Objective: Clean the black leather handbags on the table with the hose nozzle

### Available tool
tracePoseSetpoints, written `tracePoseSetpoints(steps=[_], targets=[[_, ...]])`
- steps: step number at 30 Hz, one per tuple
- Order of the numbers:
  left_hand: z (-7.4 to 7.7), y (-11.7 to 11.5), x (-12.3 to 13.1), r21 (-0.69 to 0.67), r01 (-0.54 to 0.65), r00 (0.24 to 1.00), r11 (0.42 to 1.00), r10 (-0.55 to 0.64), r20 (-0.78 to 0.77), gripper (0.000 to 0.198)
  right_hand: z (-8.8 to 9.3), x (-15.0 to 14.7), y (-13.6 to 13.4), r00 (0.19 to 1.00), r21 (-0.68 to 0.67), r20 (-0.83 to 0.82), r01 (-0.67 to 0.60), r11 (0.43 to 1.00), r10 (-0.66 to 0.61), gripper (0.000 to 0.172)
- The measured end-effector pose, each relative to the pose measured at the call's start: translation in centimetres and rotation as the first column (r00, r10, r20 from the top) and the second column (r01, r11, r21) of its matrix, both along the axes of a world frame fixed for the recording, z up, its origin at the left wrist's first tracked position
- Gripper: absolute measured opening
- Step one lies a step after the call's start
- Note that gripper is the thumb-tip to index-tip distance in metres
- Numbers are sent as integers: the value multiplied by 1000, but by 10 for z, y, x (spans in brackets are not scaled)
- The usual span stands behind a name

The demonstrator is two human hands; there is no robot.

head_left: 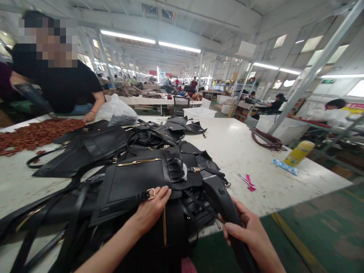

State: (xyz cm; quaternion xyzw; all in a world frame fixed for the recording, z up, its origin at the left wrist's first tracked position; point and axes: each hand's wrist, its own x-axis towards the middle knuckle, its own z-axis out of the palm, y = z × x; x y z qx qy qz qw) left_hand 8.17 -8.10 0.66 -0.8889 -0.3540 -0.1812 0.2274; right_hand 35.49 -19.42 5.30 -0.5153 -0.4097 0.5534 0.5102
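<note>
A pile of black leather bag pieces (pixel 133 163) with gold zips and buckles lies on the white table (pixel 241 148) in front of me. My left hand (pixel 152 208) rests on the near edge of the top black panel, fingers curled over it beside a gold buckle (pixel 150 193). My right hand (pixel 246 229) is closed round a wide black strap (pixel 220 197) that runs from the pile down past the table edge.
A person in black sits at the far left by a heap of small red-brown pieces (pixel 36 132). A clear plastic bag (pixel 118 112), pink scissors (pixel 248 181), a blue tube (pixel 285 167), a yellow bottle (pixel 298 152) and brown straps (pixel 265 139) lie on the table. Green floor is at right.
</note>
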Motion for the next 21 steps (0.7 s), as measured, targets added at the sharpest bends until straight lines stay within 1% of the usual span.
tracePoseSetpoints(steps=[1, 2, 3, 4, 6, 8, 10, 13, 17, 19, 21], targets=[[-18, -5, -2, -5, -5, 998, 1000, 5, 60, 32, -1, -2, -2, 1000, -13, 6, -5, 1000, 5, 78], [-30, -10, -5, -12, -35, 991, 999, 36, 126, 33, -1, -5, -3, 1000, -22, 14, -15, 1000, 15, 79], [-38, -12, -8, -13, -57, 980, 998, 59, 189, 32, 0, -7, -3, 999, -26, 23, -28, 999, 29, 78], [-41, -13, -10, -16, -73, 967, 997, 74, 243, 30, 2, -9, -2, 998, -28, 33, -50, 998, 51, 77], [-42, -14, -13, -22, -85, 941, 996, 87, 327, 24, 6, -14, 1, 993, -32, 53, -102, 994, 104, 74], [-41, -13, -14, -25, -43, 924, 999, 50, 378, 19, 10, -19, 6, 980, -51, 84, -177, 983, 181, 72], [-41, -12, -12, -39, 6, 914, 999, 10, 406, 18, 11, -27, 13, 952, -83, 110, -277, 957, 285, 73], [-42, -13, -9, -80, 48, 902, 996, -9, 432, 17, 9, -41, 27, 899, -127, 131, -404, 906, 419, 71], [-41, -16, -6, -141, 57, 891, 988, 13, 454, 20, 0, -60, 52, 857, -123, 93, -496, 860, 507, 65], [-40, -17, -6, -156, 49, 889, 987, 28, 457, 21, -4, -68, 71, 841, -114, 50, -531, 840, 539, 60], [-39, -17, -5, -168, 49, 890, 985, 34, 455, 20, -5, -75, 94, 839, -87, 29, -539, 838, 543, 53]])
